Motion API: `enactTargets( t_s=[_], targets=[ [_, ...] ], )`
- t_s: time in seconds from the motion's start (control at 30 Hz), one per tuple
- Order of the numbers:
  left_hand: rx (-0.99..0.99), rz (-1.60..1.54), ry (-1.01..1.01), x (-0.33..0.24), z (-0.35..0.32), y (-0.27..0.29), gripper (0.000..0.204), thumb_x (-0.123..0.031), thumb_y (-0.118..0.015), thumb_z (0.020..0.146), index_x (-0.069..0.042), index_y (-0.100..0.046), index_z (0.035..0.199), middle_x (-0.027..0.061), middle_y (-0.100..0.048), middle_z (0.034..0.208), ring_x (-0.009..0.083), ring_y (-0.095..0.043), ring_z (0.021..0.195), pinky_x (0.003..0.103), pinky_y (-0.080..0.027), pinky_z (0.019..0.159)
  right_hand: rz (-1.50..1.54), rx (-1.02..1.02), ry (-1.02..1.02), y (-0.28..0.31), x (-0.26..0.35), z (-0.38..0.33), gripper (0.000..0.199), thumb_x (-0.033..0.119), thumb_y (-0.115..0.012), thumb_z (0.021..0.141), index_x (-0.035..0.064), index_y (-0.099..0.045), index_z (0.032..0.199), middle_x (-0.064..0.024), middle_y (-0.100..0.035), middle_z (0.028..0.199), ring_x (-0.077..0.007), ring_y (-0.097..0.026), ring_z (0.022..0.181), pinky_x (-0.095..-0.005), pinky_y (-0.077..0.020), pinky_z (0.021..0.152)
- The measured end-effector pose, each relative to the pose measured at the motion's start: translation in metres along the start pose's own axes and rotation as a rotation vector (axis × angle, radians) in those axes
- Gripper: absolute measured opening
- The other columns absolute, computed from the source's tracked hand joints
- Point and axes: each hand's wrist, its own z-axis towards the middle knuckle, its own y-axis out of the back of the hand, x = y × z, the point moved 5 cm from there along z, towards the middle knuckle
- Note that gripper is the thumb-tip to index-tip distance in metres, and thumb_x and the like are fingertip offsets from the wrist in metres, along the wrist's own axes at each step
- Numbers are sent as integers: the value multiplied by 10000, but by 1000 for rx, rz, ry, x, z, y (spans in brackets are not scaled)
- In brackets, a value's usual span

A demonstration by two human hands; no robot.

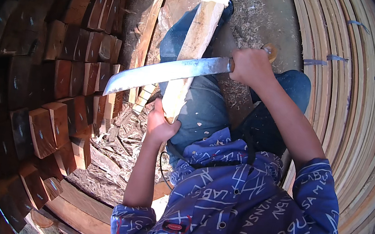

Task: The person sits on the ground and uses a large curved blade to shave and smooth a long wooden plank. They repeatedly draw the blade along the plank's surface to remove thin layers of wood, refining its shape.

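Observation:
My right hand [252, 67] is closed around the handle of a machete [169, 71], whose long, shiny blade reaches to the left. The blade lies across a long wooden plank [199, 34], over it in this view; whether it touches the wood I cannot tell. My left hand [161, 124] grips the near end of the plank, thumb on one side and fingers on the other. The plank slopes away from me along my jeans-clad leg [205, 105], its far end past my foot. A rounded yellowish handle end [269, 52] shows beyond my right fist.
Stacked timber blocks [58, 124] rise on the left, ends facing me. Bundled long boards [340, 89] with blue ties stand on the right. Wood chips and bark [112, 154] litter the ground. A narrow board [151, 23] lies left of my leg, and thick beams [78, 209] lie lower left.

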Motion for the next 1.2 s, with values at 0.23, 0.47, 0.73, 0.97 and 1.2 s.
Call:
enactTargets(
  t_s=[0.23, 0.47, 0.73, 0.97, 1.2],
  targets=[
    [-14, 129, -20, -18, 7, 5, 556, -122, -701, 640, 24, -441, 1109, 260, -674, 897, 451, -666, 861, 463, -540, 790, 84, -58, -395, 45, -90, 17, 232, 194, -657, 738, 14, -723, 868, -248, -691, 832, -426, -680, 817, -490, -549, 782],
    [-28, 15, -64, -15, 3, -1, 518, -16, -650, 643, 32, -459, 1122, 237, -679, 923, 390, -692, 856, 394, -540, 778, 258, 105, -231, 16, 1, -7, 195, 208, -683, 756, 28, -725, 819, -209, -693, 778, -392, -697, 770, -479, -563, 740],
    [-6, 69, 12, -4, 3, 1, 552, -130, -719, 635, 3, -433, 1087, 274, -661, 853, 470, -655, 818, 487, -542, 753, -95, -130, -35, 46, -42, 34, 222, 221, -668, 711, 9, -716, 756, -242, -676, 739, -411, -688, 744, -498, -558, 723],
    [-31, 167, -80, -18, 14, 2, 498, -36, -672, 639, 22, -471, 1091, 241, -688, 898, 398, -689, 851, 398, -536, 802, 30, -71, -290, 40, -88, 18, 257, 210, -654, 741, -14, -726, 845, -262, -678, 787, -427, -682, 772, -489, -560, 744],
    [3, 85, 7, -19, 13, 2, 534, -75, -680, 639, 26, -464, 1117, 243, -687, 926, 385, -691, 900, 402, -533, 829, 152, 41, -8, 2, 24, -4, 162, 152, -648, 688, 17, -722, 735, -209, -687, 712, -368, -703, 686, -451, -568, 648]
  ],
)
